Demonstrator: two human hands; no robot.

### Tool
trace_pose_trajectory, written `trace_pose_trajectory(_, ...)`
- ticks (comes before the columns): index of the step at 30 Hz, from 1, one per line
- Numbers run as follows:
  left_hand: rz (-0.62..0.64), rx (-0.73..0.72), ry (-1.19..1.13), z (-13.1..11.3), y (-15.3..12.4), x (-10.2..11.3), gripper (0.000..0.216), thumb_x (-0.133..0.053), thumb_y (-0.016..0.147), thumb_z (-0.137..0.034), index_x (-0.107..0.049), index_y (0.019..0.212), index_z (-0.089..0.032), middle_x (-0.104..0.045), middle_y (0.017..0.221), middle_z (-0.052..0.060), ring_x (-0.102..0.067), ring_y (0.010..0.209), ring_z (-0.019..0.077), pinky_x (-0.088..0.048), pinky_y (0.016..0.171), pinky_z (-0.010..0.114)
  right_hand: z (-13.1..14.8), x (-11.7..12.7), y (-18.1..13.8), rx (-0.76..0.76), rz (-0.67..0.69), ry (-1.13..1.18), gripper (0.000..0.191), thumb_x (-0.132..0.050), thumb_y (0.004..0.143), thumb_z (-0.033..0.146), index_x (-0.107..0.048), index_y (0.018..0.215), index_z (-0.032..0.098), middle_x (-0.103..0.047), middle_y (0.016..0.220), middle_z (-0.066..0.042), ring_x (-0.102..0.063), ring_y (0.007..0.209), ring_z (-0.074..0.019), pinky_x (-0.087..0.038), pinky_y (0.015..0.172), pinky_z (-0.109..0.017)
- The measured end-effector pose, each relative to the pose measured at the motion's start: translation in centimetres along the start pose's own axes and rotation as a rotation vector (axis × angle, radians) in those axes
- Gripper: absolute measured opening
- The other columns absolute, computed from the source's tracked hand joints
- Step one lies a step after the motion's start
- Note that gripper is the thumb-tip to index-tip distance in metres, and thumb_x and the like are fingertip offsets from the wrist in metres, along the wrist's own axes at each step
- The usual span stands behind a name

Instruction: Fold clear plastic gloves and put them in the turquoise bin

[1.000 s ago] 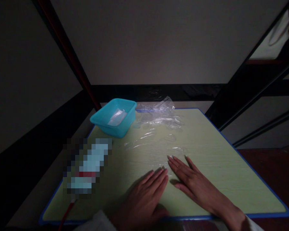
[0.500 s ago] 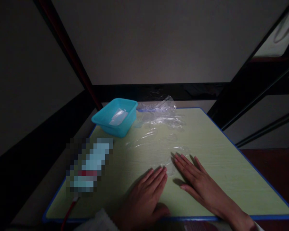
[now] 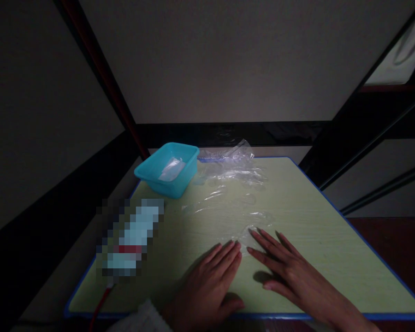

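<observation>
2 bare hands are above the near half of a table [image 3: 339, 263], both palm down. The left hand [image 3: 210, 283] is flat and open, its 4 fingers straight and close together, its thumb held out to the side; it grips nothing. Its fingertips rest at the near end of a clear film [image 3: 224, 205]. The right hand [image 3: 290, 272] is open too, with the fingers spread and the thumb apart, and has hold of nothing. Its fingertips are at the film's near right part, just beside the left hand's; a shadow lies under the thumb, and whether each finger touches cannot be told.

The film lies flat and wrinkled on the middle of the table, stretching away from the fingertips. Behind it, near the far edge, is a crumpled clear heap [image 3: 233, 163]; whether the 2 are joined cannot be told. Left of the heap stands a blue tub [image 3: 169, 188] with 1 shiny packet [image 3: 172, 168] inside. Nearer, by the table's left edge, is a blurred thing [image 3: 136, 235], pale blue with a red band, and a red cable [image 3: 99, 306] runs from its near end. A pale sleeve [image 3: 143, 318] shows at the left wrist.
</observation>
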State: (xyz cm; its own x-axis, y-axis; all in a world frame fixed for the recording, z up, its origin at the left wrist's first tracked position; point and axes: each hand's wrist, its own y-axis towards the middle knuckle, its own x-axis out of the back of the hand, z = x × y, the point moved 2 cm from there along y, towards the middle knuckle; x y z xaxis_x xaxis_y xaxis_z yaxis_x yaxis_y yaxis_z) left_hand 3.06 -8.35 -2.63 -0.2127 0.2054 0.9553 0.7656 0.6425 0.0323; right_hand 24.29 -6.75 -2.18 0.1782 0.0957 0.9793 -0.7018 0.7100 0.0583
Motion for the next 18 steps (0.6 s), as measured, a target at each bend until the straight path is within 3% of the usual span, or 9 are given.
trace_pose_trajectory(6, -0.051, -0.007, -0.003, 0.5, -0.1, 0.5, 0.072, -0.054, 0.083, -0.042, -0.021, 0.14, -0.013, -0.023, 0.146, 0.01, -0.019, 0.135, 0.0221, -0.024, 0.11, 0.038, -1.8, 2.9, 1.9, -0.055, -0.012, 0.045, 0.045, -0.044, 0.089, 0.039, -0.041, 0.132, 0.028, -0.039, 0.14, -0.006, -0.037, 0.127, -0.0256, -0.032, 0.102, -0.053)
trace_pose_trajectory(11, -0.12, 0.094, 0.062, 3.3, 0.2, 1.9, 0.063, -0.052, 0.086, -0.035, -0.024, 0.138, -0.013, -0.025, 0.146, 0.011, -0.019, 0.135, 0.0203, -0.026, 0.11, 0.04, -3.4, 4.9, 6.5, 0.021, -0.009, 0.126, 0.037, -0.043, 0.09, 0.035, -0.055, 0.122, 0.021, -0.052, 0.13, -0.009, -0.045, 0.121, -0.0232, -0.036, 0.101, -0.047)
trace_pose_trajectory(14, -0.121, 0.122, 0.112, 5.4, 0.7, 2.7, 0.057, -0.05, 0.086, -0.036, -0.032, 0.134, -0.009, -0.031, 0.143, 0.014, -0.024, 0.134, 0.0218, -0.027, 0.109, 0.042, -4.5, 4.5, 9.7, 0.056, -0.029, 0.209, 0.035, -0.042, 0.091, 0.033, -0.056, 0.119, 0.019, -0.052, 0.129, -0.01, -0.046, 0.12, -0.0212, -0.04, 0.098, -0.04)
trace_pose_trajectory(18, -0.137, 0.132, 0.159, 7.4, 1.6, 3.4, 0.051, -0.05, 0.087, -0.032, -0.038, 0.129, -0.007, -0.036, 0.139, 0.017, -0.029, 0.132, 0.0231, -0.029, 0.107, 0.042, -6.1, 2.7, 13.0, 0.002, -0.055, 0.193, 0.038, -0.044, 0.089, 0.035, -0.057, 0.119, 0.015, -0.05, 0.13, -0.014, -0.04, 0.125, -0.0261, -0.034, 0.101, -0.044)
